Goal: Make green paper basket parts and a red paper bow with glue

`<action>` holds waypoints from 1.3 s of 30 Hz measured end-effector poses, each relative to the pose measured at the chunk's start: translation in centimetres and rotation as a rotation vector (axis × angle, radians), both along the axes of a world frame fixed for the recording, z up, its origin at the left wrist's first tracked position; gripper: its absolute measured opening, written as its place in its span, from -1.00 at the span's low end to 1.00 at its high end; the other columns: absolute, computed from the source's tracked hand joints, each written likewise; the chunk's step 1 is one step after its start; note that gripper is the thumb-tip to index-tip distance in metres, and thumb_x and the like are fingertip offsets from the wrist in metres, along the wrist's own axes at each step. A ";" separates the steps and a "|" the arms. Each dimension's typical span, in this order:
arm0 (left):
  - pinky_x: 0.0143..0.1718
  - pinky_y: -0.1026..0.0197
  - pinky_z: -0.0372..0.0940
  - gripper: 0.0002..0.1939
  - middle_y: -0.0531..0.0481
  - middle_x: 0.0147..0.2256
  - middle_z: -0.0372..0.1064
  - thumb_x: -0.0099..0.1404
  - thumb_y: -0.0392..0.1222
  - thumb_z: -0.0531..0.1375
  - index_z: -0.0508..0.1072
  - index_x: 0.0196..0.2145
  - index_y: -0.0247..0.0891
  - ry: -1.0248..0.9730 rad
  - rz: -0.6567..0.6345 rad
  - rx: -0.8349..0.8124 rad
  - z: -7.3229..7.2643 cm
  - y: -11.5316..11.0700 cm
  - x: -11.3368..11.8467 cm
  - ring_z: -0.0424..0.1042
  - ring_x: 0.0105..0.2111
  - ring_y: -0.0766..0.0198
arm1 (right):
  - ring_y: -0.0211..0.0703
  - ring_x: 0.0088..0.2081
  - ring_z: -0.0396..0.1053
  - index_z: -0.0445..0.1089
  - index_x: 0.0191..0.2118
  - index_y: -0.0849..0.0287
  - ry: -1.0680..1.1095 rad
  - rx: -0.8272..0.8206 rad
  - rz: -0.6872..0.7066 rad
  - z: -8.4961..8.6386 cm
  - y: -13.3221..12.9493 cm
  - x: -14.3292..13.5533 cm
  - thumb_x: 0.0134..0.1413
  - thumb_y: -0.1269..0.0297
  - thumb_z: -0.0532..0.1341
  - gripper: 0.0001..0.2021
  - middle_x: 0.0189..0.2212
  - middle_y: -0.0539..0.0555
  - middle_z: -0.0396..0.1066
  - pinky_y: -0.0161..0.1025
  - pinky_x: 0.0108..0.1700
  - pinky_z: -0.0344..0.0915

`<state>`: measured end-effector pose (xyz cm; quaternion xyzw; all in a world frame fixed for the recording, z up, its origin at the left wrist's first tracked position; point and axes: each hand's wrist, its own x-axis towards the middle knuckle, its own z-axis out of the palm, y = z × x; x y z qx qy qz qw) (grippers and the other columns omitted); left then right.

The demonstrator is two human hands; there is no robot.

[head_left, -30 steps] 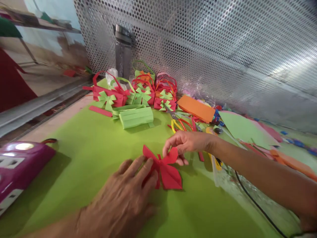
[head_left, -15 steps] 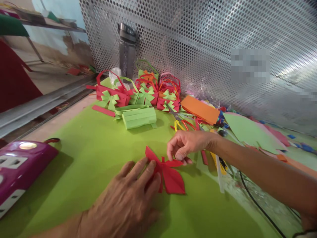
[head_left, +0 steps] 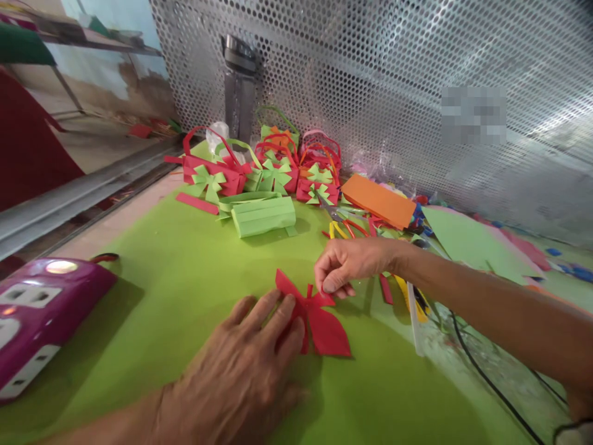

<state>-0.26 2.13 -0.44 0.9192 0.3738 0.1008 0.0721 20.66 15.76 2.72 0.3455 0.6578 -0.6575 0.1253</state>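
A red paper bow (head_left: pixel 330 332) with petal-like ends and a narrow strip at its middle lies on the green tabletop. My left hand (head_left: pixel 250 358) rests flat over the bow's left side, fingers stretched out and covering part of it. Above the bow's right side, my right hand (head_left: pixel 345 269) is closed in a pinch at the upper right petal. Its fingers partly hide that petal. Beyond both hands sits a folded light green paper piece (head_left: pixel 264 217), with a strap-like band behind it.
Several red and green paper baskets (head_left: pixel 215 176) stand at the back near a grey bottle (head_left: pixel 239 93) and a perforated metal panel. Scissors (head_left: pixel 345 224), orange paper (head_left: pixel 378 201) and scraps crowd the right. A purple power strip (head_left: pixel 69 303) lies left, a black cable (head_left: pixel 491 377) right.
My right hand has curled in tighter and shifted slightly at the bow's upper right petal, which now looks bent inward and shorter. My left hand stays on the bow. The view has shifted slightly.
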 end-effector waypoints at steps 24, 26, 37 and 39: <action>-0.08 -0.11 0.28 -0.54 -0.15 -0.01 0.35 0.18 0.11 0.15 0.42 -0.09 -0.27 -0.043 -0.002 0.039 0.0 0.4 0.3 0.28 0.00 -0.08 | -0.40 -0.60 0.11 0.41 -0.51 0.26 -0.254 0.527 0.200 1.8 -1.8 -2.1 -0.12 0.48 0.13 -0.89 -0.68 -0.12 0.21 -0.41 -0.56 0.02; -0.07 -0.12 0.28 -0.53 -0.15 -0.01 0.35 0.18 0.11 0.15 0.41 -0.08 -0.27 -0.044 -0.001 0.034 0.2 0.4 0.3 0.27 0.00 -0.07 | -0.40 -0.59 0.13 0.42 -0.49 0.26 -0.252 0.534 0.169 1.7 -1.8 -2.0 -0.13 0.45 0.16 -0.91 -0.66 -0.12 0.24 -0.42 -0.55 0.03; -0.06 -0.15 0.28 -0.49 -0.16 0.00 0.35 0.18 0.15 0.12 0.41 -0.07 -0.29 -0.031 0.010 0.010 0.0 0.5 0.3 0.26 0.01 -0.09 | -0.37 -0.58 0.20 0.44 -0.50 0.24 -0.335 0.554 0.145 2.2 -2.0 -2.8 -0.19 0.44 0.21 -0.94 -0.65 -0.09 0.32 -0.41 -0.54 0.05; -0.06 -0.15 0.28 -0.49 -0.16 0.00 0.35 0.18 0.15 0.12 0.41 -0.06 -0.28 -0.031 0.011 0.010 0.0 0.5 0.3 0.26 0.01 -0.09 | -0.35 -0.56 0.22 0.45 -0.51 0.24 -0.364 0.596 0.169 2.4 -2.1 -3.1 -0.19 0.43 0.22 -0.94 -0.63 -0.07 0.35 -0.39 -0.53 0.05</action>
